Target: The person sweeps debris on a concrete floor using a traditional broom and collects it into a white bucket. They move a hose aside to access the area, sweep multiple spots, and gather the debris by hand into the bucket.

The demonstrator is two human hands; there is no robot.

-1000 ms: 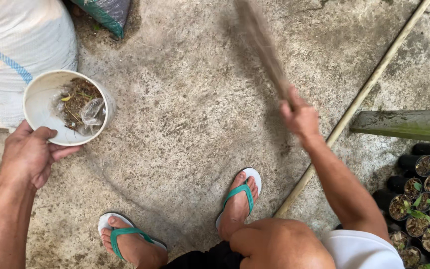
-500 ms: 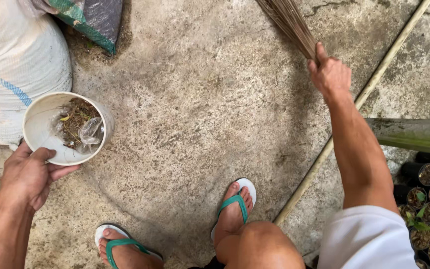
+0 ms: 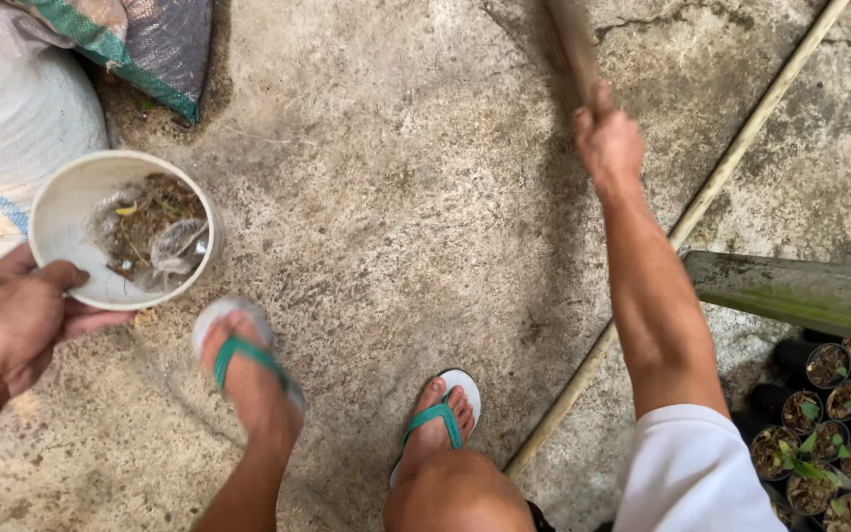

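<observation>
Rough concrete floor [image 3: 396, 227] underfoot. Left hand [image 3: 7, 320] closes its grip on the rim of a white bucket [image 3: 71, 212] holding debris, beside a white sack [image 3: 12, 118]. Right hand [image 3: 608, 143] is clenched around a broom handle [image 3: 573, 44], raised near a long pole [image 3: 741, 138].

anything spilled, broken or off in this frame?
Nothing spilled. The white bucket in the left hand sits level, holding dry debris and crumpled clear plastic. The right hand grips a broom handle. Only oddity: a crack in the concrete floor near the top.
</observation>
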